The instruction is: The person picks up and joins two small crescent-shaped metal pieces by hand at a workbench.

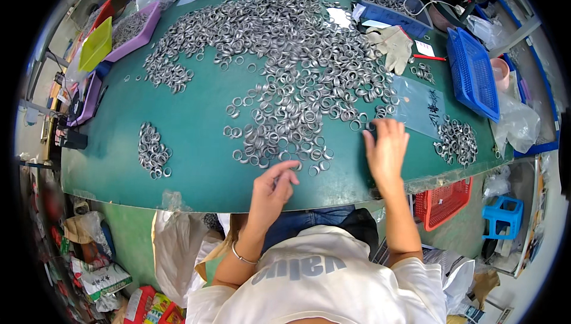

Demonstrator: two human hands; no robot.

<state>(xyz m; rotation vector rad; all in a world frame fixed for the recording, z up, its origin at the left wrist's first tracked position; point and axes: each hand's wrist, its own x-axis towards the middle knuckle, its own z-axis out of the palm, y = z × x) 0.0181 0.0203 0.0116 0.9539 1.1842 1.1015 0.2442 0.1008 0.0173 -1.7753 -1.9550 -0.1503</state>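
Observation:
Small grey metal rings [291,98] lie in a broad, loose heap across the green table [202,145]. My left hand [275,193] is over the front edge of the heap, index finger stretched out beside the nearest rings. Its other fingers are partly bent, a gap shows by the thumb, and no ring is visible in it. Farther right, my right hand [388,148] reaches to the heap's right edge. Its fingers are bent forward and its thumb stands apart. A small dark patch shows at its fingertips; I cannot make out what it is.
Separate ring piles lie at left [153,151] and right [457,142]. By the right pile are a clear plastic bag [419,107], a work glove [395,49] and a red pen [429,58]. A blue basket [473,74], blue bin [419,22] and purple tray [154,23] line the edges.

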